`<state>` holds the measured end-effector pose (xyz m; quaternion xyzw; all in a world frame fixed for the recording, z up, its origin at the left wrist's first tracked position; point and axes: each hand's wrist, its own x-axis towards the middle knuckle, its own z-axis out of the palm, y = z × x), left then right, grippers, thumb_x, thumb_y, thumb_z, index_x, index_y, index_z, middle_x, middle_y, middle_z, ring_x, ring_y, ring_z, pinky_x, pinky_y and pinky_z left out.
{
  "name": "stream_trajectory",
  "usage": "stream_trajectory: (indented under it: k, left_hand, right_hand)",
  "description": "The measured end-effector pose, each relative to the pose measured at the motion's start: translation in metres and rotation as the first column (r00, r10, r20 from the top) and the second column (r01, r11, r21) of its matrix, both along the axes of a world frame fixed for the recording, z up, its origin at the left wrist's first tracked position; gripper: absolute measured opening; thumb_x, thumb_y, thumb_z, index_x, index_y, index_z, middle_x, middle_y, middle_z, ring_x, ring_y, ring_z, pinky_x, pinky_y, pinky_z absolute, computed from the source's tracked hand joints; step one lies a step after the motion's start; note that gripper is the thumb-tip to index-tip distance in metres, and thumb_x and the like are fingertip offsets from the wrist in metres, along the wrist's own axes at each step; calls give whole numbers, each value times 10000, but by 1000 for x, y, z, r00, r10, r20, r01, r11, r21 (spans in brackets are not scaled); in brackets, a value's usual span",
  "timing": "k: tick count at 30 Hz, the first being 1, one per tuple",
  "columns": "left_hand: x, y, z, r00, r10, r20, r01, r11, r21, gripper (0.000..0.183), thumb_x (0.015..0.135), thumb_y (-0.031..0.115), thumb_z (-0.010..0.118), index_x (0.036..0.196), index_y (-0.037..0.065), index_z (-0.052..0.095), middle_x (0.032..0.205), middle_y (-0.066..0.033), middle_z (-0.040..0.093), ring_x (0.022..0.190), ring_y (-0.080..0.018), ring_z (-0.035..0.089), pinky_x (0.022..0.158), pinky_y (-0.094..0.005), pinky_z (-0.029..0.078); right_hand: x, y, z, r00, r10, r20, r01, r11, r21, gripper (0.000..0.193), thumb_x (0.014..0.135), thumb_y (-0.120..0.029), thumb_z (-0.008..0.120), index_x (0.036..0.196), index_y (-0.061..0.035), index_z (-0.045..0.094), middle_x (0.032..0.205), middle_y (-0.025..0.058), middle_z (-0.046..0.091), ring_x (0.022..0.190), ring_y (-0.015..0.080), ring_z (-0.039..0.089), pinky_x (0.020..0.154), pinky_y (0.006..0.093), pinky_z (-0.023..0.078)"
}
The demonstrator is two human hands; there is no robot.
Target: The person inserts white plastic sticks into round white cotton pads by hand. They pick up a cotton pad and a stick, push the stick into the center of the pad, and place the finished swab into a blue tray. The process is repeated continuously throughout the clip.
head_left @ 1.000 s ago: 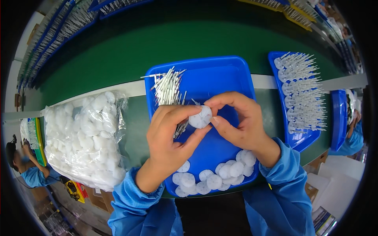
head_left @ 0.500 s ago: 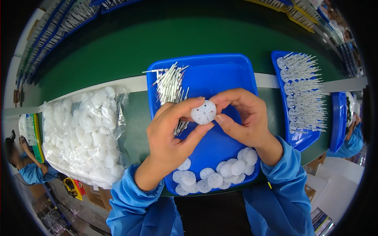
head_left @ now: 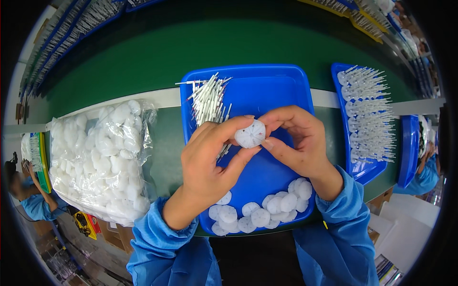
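a long green table (head_left: 229, 43) crossed by a pale strip fills the head view, and other people in blue sleeves are at work by the left and right rims. at the wearer's place stands a blue tray (head_left: 281, 90), with a heap of thin white sticks (head_left: 207, 102) at its upper left and loose white discs (head_left: 260, 218) along its near edge. a clear bag (head_left: 100, 162) of white pieces lies to its left; a second tray (head_left: 367, 171) with rows of discs on sticks is to its right.

one white disc (head_left: 250, 136) is held up over the middle of the tray. the left hand (head_left: 207, 155) pinches it between thumb and forefinger, and the right hand (head_left: 303, 143) pinches its right edge the same way. over the last second the disc has turned, so its lined face and dark dots show rounder; the hands have barely shifted. i take that as the same piece still being worked, not yet laid down.

its flat face points up toward the camera, tilted a little. being round, it has no clear long axis.
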<state>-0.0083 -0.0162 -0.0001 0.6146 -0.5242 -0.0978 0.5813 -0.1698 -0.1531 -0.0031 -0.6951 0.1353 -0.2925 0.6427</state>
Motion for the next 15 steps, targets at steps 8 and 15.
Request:
stream_trajectory:
  k: [8, 15]
  left_hand:
    - [1, 7, 5, 974, -18, 225, -7, 994, 109, 468, 773, 7, 933, 1212, 26, 770, 1069, -117, 792, 848, -224, 733, 772, -329, 579]
    - [2, 6, 2, 995, -37, 95, 29, 996, 84, 503, 809, 28, 919, 1282, 13, 750, 1107, -133, 783, 880, -237, 731, 800, -327, 575]
  right_hand:
    - [0, 1, -3, 1000, -10, -3, 9, 997, -73, 372, 905, 32, 832, 1249, 3, 692, 1087, 64, 766, 1002, 128, 745, 919, 299, 594]
    - [-1, 2, -1, 1000, -27, -1, 27, 998, -55, 303, 943, 23, 799, 1228, 17, 699, 1123, 75, 777, 1021, 131, 744, 922, 299, 597]
